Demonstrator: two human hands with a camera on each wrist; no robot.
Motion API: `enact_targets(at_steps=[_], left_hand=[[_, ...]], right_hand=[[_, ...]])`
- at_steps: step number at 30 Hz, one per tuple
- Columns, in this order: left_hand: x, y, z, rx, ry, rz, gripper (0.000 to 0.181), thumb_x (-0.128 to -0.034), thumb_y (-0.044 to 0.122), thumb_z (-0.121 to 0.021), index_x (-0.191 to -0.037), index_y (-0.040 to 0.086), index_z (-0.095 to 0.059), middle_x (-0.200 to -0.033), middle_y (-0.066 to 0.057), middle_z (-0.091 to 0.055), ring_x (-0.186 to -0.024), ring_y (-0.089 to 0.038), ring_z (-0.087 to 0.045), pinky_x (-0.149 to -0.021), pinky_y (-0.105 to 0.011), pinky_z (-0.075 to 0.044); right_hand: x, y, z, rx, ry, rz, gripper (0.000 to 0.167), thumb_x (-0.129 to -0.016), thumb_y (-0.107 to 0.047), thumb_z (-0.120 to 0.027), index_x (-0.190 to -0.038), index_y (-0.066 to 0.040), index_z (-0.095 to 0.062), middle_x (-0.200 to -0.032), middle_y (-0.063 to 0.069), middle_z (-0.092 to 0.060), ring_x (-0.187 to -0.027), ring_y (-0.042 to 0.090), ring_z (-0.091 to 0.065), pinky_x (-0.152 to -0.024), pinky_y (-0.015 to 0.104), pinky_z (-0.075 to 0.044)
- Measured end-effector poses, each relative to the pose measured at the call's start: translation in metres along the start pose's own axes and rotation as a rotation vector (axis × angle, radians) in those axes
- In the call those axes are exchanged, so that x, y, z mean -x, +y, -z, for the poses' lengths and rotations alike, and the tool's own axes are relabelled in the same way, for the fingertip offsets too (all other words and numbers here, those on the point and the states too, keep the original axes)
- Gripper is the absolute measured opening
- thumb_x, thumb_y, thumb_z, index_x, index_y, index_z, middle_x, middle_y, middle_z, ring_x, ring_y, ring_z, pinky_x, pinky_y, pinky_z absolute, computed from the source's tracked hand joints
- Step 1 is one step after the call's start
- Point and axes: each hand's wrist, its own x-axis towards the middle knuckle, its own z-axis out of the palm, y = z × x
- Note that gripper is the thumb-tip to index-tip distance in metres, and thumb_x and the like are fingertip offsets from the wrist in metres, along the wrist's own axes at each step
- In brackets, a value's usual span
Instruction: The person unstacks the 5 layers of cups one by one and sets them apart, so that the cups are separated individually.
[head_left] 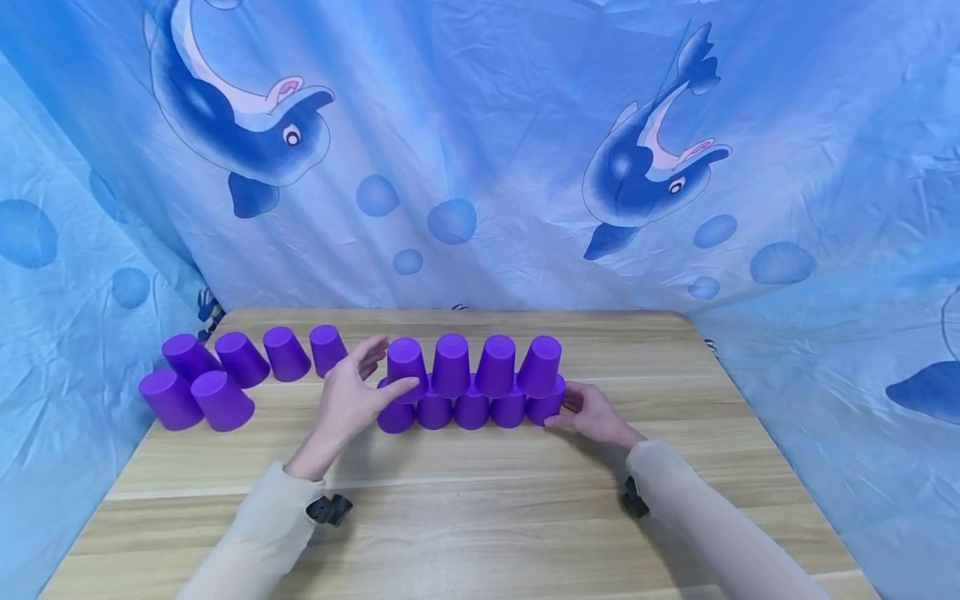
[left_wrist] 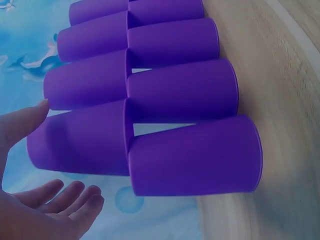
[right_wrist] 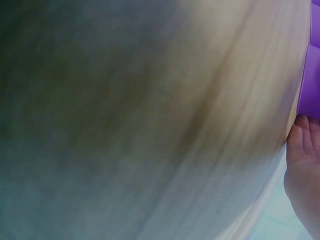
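Observation:
Several purple cups stand upside down side by side on the table, forming a lower row (head_left: 471, 412). On top of it sits a second row of upside-down purple cups (head_left: 452, 367). My left hand (head_left: 352, 398) is spread beside the leftmost upper cup (head_left: 405, 360); in the left wrist view its thumb (left_wrist: 25, 122) lies close to that cup, with the other fingers apart from it. At the opposite end, my right hand (head_left: 596, 412) touches the side of the rightmost lower cup (head_left: 545, 408) with fairly straight fingers. Only part of that hand shows in the right wrist view.
More upside-down purple cups (head_left: 225, 400) stand loose on the left of the wooden table (head_left: 465, 517). The nearest of them, a single cup (head_left: 327, 350), is just behind my left hand. A blue dolphin-print curtain (head_left: 495, 125) surrounds the back and sides.

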Motion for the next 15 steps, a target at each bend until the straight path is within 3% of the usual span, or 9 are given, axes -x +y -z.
enact_targets(at_steps=[15], left_hand=[[-0.002, -0.009, -0.015, -0.024, 0.029, -0.026, 0.076, -0.0670, 0.025, -0.089, -0.131, 0.003, -0.053, -0.114, -0.017, -0.064, -0.108, -0.031, -0.060, -0.094, -0.041, -0.048]], right_hand=[[-0.001, 0.002, 0.001, -0.011, -0.016, 0.004, 0.059, -0.077, 0.002, -0.078, -0.130, 0.005, -0.052, -0.127, 0.017, -0.057, -0.120, 0.031, -0.052, -0.104, 0.043, -0.036]])
